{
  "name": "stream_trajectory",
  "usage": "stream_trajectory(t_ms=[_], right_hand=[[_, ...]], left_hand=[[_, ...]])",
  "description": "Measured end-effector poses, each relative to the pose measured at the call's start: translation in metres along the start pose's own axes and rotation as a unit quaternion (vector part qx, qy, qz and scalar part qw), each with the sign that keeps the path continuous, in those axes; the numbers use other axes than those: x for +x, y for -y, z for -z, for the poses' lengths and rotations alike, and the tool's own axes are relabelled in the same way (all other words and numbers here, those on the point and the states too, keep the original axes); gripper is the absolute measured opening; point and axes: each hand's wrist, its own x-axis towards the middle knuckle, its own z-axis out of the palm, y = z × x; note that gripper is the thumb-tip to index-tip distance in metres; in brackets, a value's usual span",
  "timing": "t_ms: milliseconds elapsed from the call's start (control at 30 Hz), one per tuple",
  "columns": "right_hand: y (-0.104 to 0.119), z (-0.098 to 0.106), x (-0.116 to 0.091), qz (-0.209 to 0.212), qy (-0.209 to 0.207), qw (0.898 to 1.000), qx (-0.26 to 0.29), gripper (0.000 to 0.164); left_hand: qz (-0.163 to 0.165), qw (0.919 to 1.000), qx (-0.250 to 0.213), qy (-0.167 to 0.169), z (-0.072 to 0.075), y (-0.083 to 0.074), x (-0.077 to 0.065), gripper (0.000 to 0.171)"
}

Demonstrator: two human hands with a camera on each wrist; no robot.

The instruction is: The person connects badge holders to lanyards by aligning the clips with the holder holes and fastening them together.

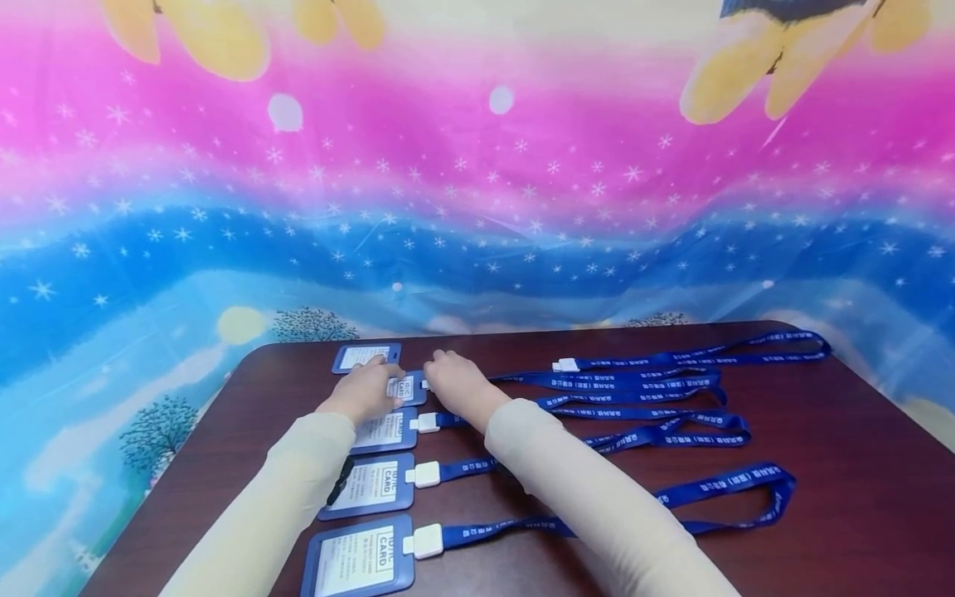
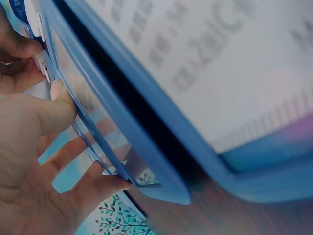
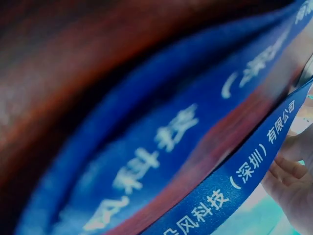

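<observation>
My left hand (image 1: 363,390) pinches a blue ID card holder (image 1: 410,388), second from the back of a row; in the left wrist view the thumb lies on its edge with fingers behind. Beside it my right hand (image 1: 458,383) pinches the white clip (image 2: 43,66) at that holder's end. A blue lanyard (image 3: 215,196) with white lettering runs from there to the right. At the back lies another card holder (image 1: 363,358), and a lanyard clip (image 1: 567,365) rests well to its right, apart from it.
Nearer me, card holders (image 1: 370,487) joined by white clips to blue lanyards (image 1: 731,489) lie in a row on the dark red-brown table (image 1: 843,439). A colourful printed cloth (image 1: 477,207) hangs behind the table's far edge.
</observation>
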Motion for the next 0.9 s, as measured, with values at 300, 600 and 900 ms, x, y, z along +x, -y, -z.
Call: stream_trajectory(t_ms=[300, 600, 900], right_hand=[[0.0028, -0.0003, -0.0002, 0.0, -0.007, 1.0, -0.001, 0.023], [0.0051, 0.001, 0.0002, 0.005, -0.006, 1.0, -0.014, 0.024], [0.0052, 0.0023, 0.0002, 0.006, -0.005, 1.0, -0.012, 0.025]], left_hand=[[0.008, 1.0, -0.002, 0.0, -0.0011, -0.0008, -0.0017, 0.046], [0.002, 1.0, -0.002, 0.006, 0.0008, -0.0032, -0.0033, 0.045], [-0.004, 1.0, 0.003, 0.0, 0.0014, -0.0033, -0.0028, 0.045]])
